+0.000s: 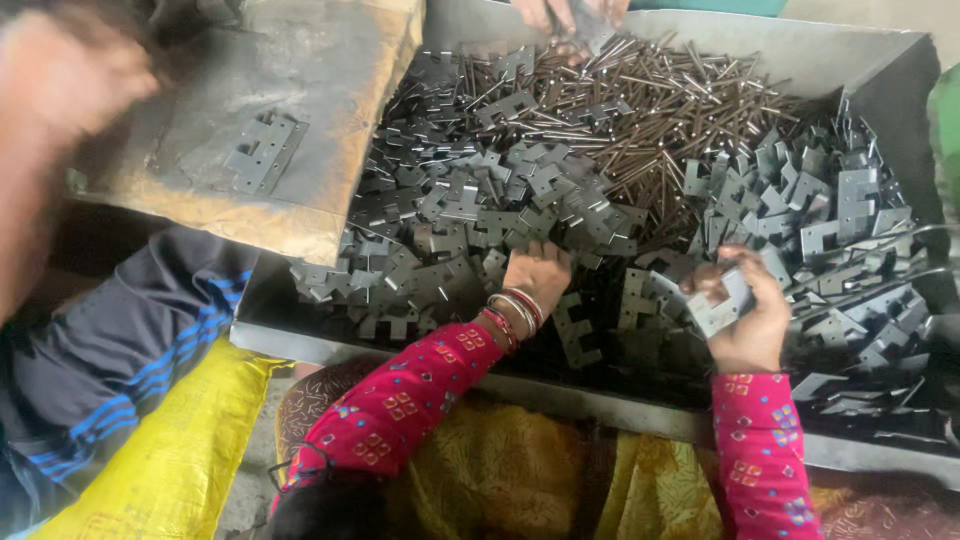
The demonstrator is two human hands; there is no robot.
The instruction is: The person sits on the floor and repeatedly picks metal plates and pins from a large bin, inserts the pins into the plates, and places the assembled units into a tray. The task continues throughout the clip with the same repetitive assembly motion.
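A big metal tray [300, 335] holds a heap of grey notched hinge plates [480, 200] and a pile of thin metal pins [640, 100]. My left hand [535, 280], with bangles at the wrist, lies knuckles up on the near edge of the plate heap. Its fingers curl down among the plates, and what they grip is hidden. My right hand [748, 325] is raised over the plates at the right and grips a stack of hinge plates [722, 305] between thumb and fingers. Both my sleeves are pink and patterned.
A person at the left, in a dark blue-striped sleeve [110, 350] with a blurred hand [60, 70], is beside a worn board [300, 110] bearing an assembled hinge [262, 150]. Another person's fingers [570, 12] reach in at the far rim. A yellow sack [170, 440] lies lower left.
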